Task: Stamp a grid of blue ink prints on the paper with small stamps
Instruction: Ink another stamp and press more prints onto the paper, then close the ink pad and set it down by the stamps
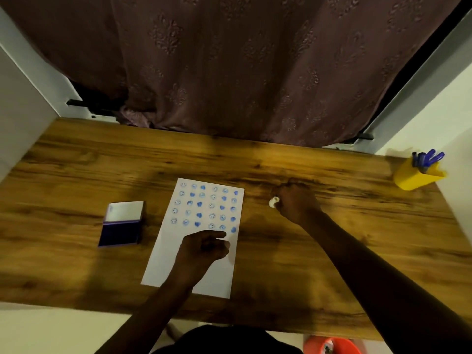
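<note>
A white sheet of paper (168, 261) lies in the middle of the wooden table (281, 277), its upper half covered with several rows of blue prints, smiley faces and hearts (204, 205). My left hand (204, 247) rests on the paper just below the prints, fingers curled, index finger stretched toward the sheet's right edge; I cannot tell if it holds anything. To the right of the paper, my right hand (296, 200) is closed around a small white stamp (273, 201) that sticks out on its left side. An open blue ink pad (121, 231) sits left of the paper.
A yellow holder with blue pens (419, 175) stands at the table's far right corner. A dark patterned curtain (229, 72) hangs behind the table's far edge. An orange object (332, 346) lies on the floor below the near edge.
</note>
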{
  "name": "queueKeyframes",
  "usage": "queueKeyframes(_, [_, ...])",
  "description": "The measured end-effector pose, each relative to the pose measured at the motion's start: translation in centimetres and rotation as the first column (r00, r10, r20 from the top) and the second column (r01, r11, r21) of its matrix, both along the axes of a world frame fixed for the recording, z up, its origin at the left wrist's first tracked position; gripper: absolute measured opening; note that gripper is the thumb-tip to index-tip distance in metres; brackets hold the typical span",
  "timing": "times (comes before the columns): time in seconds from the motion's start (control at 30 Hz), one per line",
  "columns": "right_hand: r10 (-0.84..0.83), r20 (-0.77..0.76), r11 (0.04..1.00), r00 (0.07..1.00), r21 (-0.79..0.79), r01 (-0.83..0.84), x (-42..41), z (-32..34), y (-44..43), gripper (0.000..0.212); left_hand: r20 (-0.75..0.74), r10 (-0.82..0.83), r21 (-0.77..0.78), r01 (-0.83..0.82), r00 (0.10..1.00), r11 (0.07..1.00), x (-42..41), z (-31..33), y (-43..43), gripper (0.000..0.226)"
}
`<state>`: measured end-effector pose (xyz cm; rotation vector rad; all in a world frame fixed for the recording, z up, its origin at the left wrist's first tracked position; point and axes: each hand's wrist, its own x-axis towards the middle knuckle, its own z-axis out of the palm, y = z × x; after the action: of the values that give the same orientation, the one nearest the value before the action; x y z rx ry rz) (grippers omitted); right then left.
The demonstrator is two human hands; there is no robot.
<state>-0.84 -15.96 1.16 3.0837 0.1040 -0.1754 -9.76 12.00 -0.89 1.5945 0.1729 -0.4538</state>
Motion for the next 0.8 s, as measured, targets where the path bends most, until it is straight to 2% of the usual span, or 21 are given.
queueKeyframes(0.07, [0.01,-0.003,1.0,1.0,-0.021,-0.01,-0.1,0.2,0.2,0.024,-0.006,0.0,0.005,0.0,1.0,1.0,0.1,0.0,0.1,0.07])
queueKeyframes(0.2, [0.004,-0.001,0.997,1.0,-0.076,-0.004,0.1,1.4,0.5,0.037,-0.006,-0.005,0.041,0.005,1.0,0.999,0.3,0.3,0.7,0.052])
queueKeyframes(0.3, [-0.051,-0.023,0.998,0.998,-0.035,0.051,0.4,3.1,1.4,0.048,-0.008,0.03,0.037,-0.03,1.0,0.999,0.6,0.5,1.8,0.042])
queueKeyframes(0.4, [-0.097,-0.008,0.985,0.995,0.14,0.098,0.4,4.3,3.7,0.044,-0.002,0.077,0.041,-0.076,0.997,0.996,1.0,0.7,3.7,0.036])
queueKeyframes(0.53, [-0.103,-0.002,0.888,0.995,0.451,0.093,-0.2,4.7,8.8,0.033,0.004,0.131,0.076,-0.131,0.991,0.988,1.8,0.8,7.1,0.024])
queueKeyframes(0.67, [-0.082,-0.001,0.782,0.997,0.62,0.065,-0.6,3.8,14.3,0.03,0.051,0.181,0.094,-0.185,0.982,0.978,2.5,1.0,10.6,0.018])
queueKeyframes(0.8, [-0.063,-0.083,0.672,0.995,0.733,0.104,-0.3,2.3,19.2,0.019,0.099,0.231,0.094,-0.24,0.968,0.966,3.0,0.5,14.7,0.015])
